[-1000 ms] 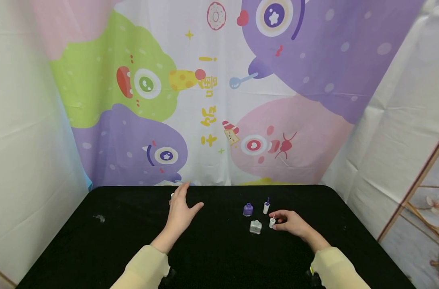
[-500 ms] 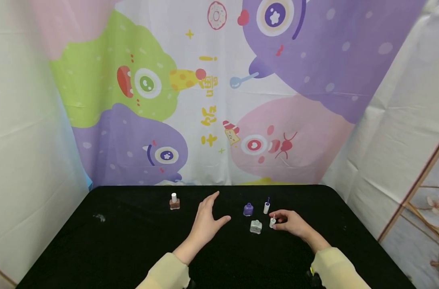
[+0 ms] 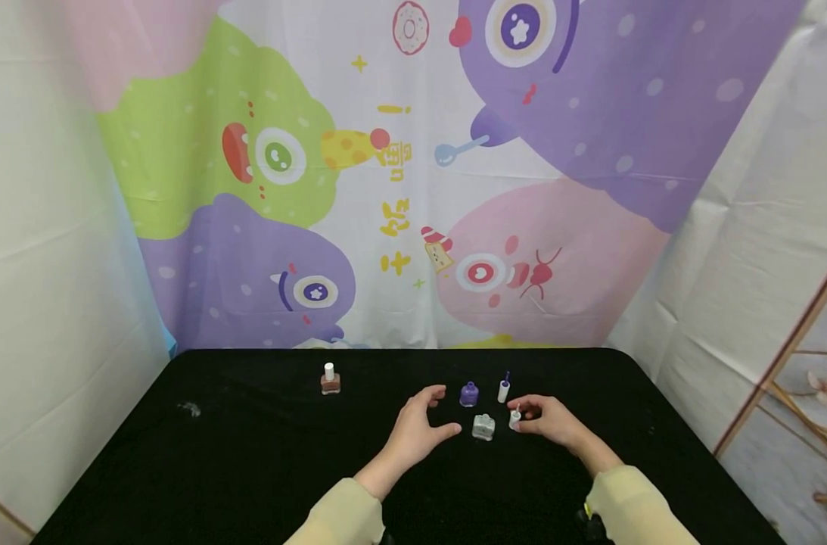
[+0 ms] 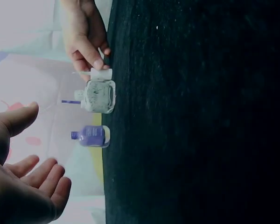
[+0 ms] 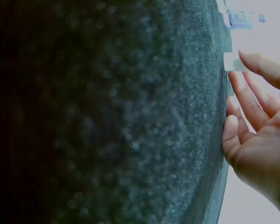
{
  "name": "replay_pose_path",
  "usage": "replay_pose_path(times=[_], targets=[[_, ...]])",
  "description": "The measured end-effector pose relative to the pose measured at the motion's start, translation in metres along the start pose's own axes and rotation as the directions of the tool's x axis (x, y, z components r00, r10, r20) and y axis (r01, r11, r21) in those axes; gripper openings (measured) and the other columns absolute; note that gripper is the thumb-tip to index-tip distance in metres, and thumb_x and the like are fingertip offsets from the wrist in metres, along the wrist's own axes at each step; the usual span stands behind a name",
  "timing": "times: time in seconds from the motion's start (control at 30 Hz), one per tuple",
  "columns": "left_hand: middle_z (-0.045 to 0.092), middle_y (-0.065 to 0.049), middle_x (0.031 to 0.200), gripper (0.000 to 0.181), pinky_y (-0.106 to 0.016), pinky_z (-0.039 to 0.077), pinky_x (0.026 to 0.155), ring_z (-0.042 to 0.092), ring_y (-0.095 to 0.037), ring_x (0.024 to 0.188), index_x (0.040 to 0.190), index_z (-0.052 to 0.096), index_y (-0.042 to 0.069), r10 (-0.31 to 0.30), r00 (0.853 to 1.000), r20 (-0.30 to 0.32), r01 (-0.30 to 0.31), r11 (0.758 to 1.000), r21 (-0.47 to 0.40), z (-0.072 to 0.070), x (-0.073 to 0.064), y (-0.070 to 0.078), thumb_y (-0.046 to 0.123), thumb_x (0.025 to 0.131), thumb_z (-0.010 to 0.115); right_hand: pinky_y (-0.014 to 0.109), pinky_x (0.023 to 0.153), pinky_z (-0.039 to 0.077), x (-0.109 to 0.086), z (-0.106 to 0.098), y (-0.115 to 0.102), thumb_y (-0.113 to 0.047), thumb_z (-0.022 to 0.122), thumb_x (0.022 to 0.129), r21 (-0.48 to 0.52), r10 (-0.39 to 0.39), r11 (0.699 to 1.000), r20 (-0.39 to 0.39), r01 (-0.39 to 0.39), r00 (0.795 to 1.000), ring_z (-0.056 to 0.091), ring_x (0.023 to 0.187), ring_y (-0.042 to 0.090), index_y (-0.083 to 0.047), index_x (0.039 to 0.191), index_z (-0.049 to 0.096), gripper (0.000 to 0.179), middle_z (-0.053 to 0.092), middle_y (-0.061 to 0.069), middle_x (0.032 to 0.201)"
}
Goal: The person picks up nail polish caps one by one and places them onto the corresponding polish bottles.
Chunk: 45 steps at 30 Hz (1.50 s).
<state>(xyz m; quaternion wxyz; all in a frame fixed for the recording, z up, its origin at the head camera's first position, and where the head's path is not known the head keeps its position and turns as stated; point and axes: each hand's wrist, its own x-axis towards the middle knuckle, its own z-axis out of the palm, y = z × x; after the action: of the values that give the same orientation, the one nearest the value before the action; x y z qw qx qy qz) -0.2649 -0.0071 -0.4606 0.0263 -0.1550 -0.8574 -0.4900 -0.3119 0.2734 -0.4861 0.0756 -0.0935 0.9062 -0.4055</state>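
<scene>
My right hand [image 3: 549, 418] pinches a white nail polish cap [image 3: 515, 418] between thumb and fingers. The cap stands on the black table with its brush pointing up. My left hand [image 3: 415, 425] holds nothing; its fingers are spread, thumb apart, just left of an uncapped bottle of clear, silvery nail polish [image 3: 483, 428]. Behind that bottle stands an uncapped purple nail polish bottle [image 3: 469, 394]. To the right of it, a second white cap [image 3: 503, 391] rests with its purple brush upward. In the left wrist view, the silvery bottle [image 4: 101, 96] stands between the purple bottle and my right hand.
A capped brownish-pink nail polish bottle [image 3: 330, 381] stands at the table's back left. A pale mark [image 3: 190, 409] shows on the black cloth [image 3: 250, 454] at left. A cartoon curtain [image 3: 386, 303] hangs behind the table's far edge.
My left hand has moved right, from in front of the brownish-pink bottle, now uncovered, to beside the silvery and purple bottles. My right hand has stayed at the white cap.
</scene>
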Motion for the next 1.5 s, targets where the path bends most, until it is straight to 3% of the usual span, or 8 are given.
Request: replay_pose_path(times=[0.23,0.37,0.47,0.8,0.9,1.13,1.33,1.5], targets=[[0.059,-0.012,0.122,0.061,-0.047,0.045,0.094,0.055,-0.030,0.111,0.130,0.048,0.003,0.008,0.996,0.084,-0.001,0.997,-0.083,0.016,0.008,-0.003,0.020,0.079,0.076,0.032,0.080,0.045,0.001,0.000,0.002,-0.019,0.076,0.076,0.000,0.002,1.000,-0.001,-0.002,1.000,0.054,0.095,0.019,-0.011,0.113,0.065,0.039,0.062,0.005,0.111],[0.060,-0.012,0.121,0.060,-0.047,0.044,0.095,0.055,-0.029,0.111,0.130,0.050,0.003,0.006,0.993,0.114,0.008,0.993,-0.120,0.023,0.012,-0.006,0.018,0.078,0.076,0.031,0.078,0.046,-0.001,-0.002,0.001,-0.023,0.075,0.077,-0.009,-0.047,0.999,0.018,0.047,0.999,0.054,0.093,0.018,-0.009,0.113,0.065,0.040,0.062,0.007,0.109],[0.061,-0.011,0.120,0.058,-0.046,0.044,0.095,0.056,-0.028,0.110,0.128,0.052,0.004,-0.012,0.991,0.130,0.029,0.991,-0.127,0.027,0.015,-0.009,0.017,0.078,0.077,0.030,0.077,0.046,-0.002,-0.003,0.000,-0.025,0.075,0.078,-0.011,-0.076,0.997,0.036,0.076,0.996,0.054,0.092,0.017,-0.008,0.114,0.064,0.041,0.062,0.007,0.108],[0.063,-0.009,0.115,0.044,-0.045,0.045,0.094,0.056,-0.027,0.108,0.119,0.058,0.003,-0.086,0.977,0.195,0.122,0.976,-0.181,0.037,0.023,-0.010,0.009,0.078,0.075,0.032,0.080,0.045,-0.001,-0.003,0.000,-0.019,0.073,0.079,-0.015,-0.058,0.998,0.067,0.059,0.996,0.053,0.096,0.020,-0.008,0.115,0.064,0.038,0.060,0.008,0.110],[0.064,-0.007,0.112,0.040,-0.042,0.047,0.089,0.057,-0.025,0.105,0.116,0.061,0.005,-0.112,0.974,0.196,0.147,0.974,-0.174,0.041,0.025,-0.009,0.010,0.079,0.074,0.032,0.078,0.045,-0.002,-0.003,-0.001,-0.019,0.073,0.080,-0.005,-0.071,0.997,0.076,0.072,0.995,0.053,0.093,0.019,-0.007,0.114,0.064,0.036,0.060,0.008,0.107],[0.067,-0.002,0.100,0.026,-0.032,0.049,0.078,0.059,-0.018,0.093,0.103,0.067,0.011,-0.106,0.982,0.153,0.127,0.983,-0.135,0.049,0.030,-0.009,0.009,0.079,0.074,0.032,0.076,0.046,0.002,-0.006,0.004,-0.020,0.072,0.082,0.002,-0.108,0.994,0.096,0.109,0.989,0.055,0.089,0.016,-0.008,0.111,0.066,0.032,0.064,0.006,0.102],[0.068,0.001,0.090,0.019,-0.029,0.048,0.073,0.061,-0.016,0.086,0.092,0.068,0.011,-0.090,0.991,0.101,0.102,0.989,-0.111,0.051,0.031,-0.010,0.007,0.075,0.077,0.033,0.077,0.046,0.004,-0.006,0.007,-0.021,0.072,0.081,-0.001,-0.123,0.992,0.100,0.123,0.987,0.057,0.089,0.016,-0.010,0.106,0.068,0.027,0.066,0.004,0.101],[0.068,0.003,0.086,0.018,-0.029,0.048,0.072,0.061,-0.014,0.083,0.087,0.069,0.012,-0.105,0.990,0.088,0.115,0.987,-0.113,0.050,0.028,-0.010,0.008,0.073,0.079,0.034,0.077,0.046,0.005,-0.004,0.009,-0.021,0.072,0.081,0.000,-0.109,0.994,0.089,0.110,0.990,0.057,0.089,0.017,-0.012,0.104,0.069,0.025,0.066,0.002,0.101]])
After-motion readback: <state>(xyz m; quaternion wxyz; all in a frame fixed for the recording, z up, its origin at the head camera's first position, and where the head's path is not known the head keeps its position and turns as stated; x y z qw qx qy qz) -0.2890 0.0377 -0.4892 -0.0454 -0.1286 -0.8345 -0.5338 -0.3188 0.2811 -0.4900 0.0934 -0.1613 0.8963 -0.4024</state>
